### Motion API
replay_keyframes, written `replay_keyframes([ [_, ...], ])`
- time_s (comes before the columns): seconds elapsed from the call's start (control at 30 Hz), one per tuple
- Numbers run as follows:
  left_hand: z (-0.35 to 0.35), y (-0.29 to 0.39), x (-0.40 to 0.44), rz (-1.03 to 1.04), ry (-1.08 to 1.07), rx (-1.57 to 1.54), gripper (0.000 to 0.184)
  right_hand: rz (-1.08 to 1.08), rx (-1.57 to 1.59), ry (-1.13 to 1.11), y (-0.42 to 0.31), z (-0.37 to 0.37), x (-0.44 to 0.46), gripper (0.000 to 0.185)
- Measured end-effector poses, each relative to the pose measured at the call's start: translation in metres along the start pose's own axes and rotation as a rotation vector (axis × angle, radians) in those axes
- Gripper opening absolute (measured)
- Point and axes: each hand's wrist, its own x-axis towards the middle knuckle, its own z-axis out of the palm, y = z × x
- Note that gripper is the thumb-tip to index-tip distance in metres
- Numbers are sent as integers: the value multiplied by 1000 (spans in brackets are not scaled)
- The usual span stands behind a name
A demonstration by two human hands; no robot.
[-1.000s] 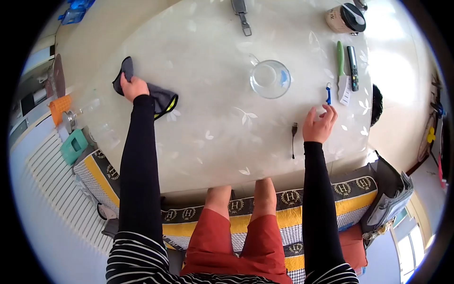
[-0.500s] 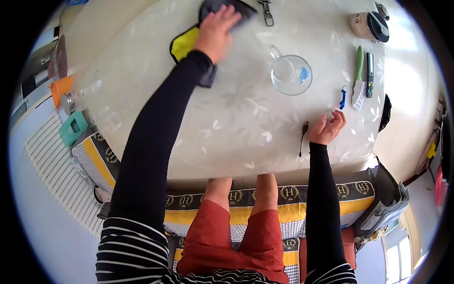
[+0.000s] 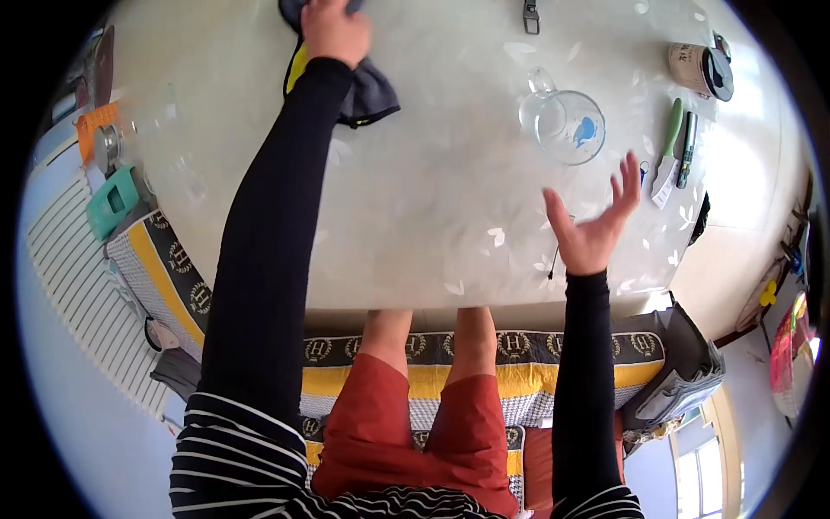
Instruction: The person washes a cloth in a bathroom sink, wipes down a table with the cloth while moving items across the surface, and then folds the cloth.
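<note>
My left hand [image 3: 335, 35] is pressed on a grey cloth [image 3: 370, 91] with a yellow side [image 3: 296, 69] showing, at the top left of the table; its fingertips run to the frame's edge. My right hand [image 3: 595, 227] is open over the table, its fingers spread and nothing in it. Just beyond it stands a clear glass mug [image 3: 566, 127] with a blue print. A short black cable [image 3: 553, 262] lies beside that hand, partly hidden. Behind its fingers a small blue item [image 3: 643, 173] barely shows.
On the right lie a green-handled knife [image 3: 669, 147] and a dark slim stick-like object [image 3: 687, 150]. A lidded jar [image 3: 692, 69] stands farther back. A metal clip [image 3: 531, 16] is at the top. Transparent items [image 3: 186, 177] and a teal container [image 3: 112, 201] are at the left.
My left hand and the cloth have moved left across the table. The right hand has lifted and spread its fingers, now covering most of the blue item. The view has shifted slightly.
</note>
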Motion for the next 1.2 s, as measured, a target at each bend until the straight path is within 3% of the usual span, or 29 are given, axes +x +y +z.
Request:
replay_keyframes([
  [0.07,1,19,-9,93,-59,-94,61,-41,30,-34,-11,15,23,122],
  [0.2,-29,62,-49,258,-225,-253,60,17,-38,-73,-19,33,44,107],
  [0.33,-17,75,-84,240,-208,-260,63,30,-33,-39,-18,31,46,95],
  [0.6,-14,137,-138,202,-261,-311,67,-116,-124,42,-37,-26,76,93],
  [0.8,-18,229,-216,347,-421,-460,52,-291,-47,24,-84,-10,81,96],
  [0.97,-54,233,-233,246,-841,-626,49,-311,4,-112,-146,61,63,96],
  [1.03,-36,239,-253,143,-764,-730,51,-392,40,-150,-171,100,57,96],
  [1.1,8,247,-284,358,-368,-290,59,-355,73,-205,-199,145,45,93],
  [1.17,11,236,-294,638,-236,151,59,-358,132,-244,-219,195,33,92],
  [1.2,1,238,-298,641,-293,42,59,-376,165,-263,-230,218,26,91],
])
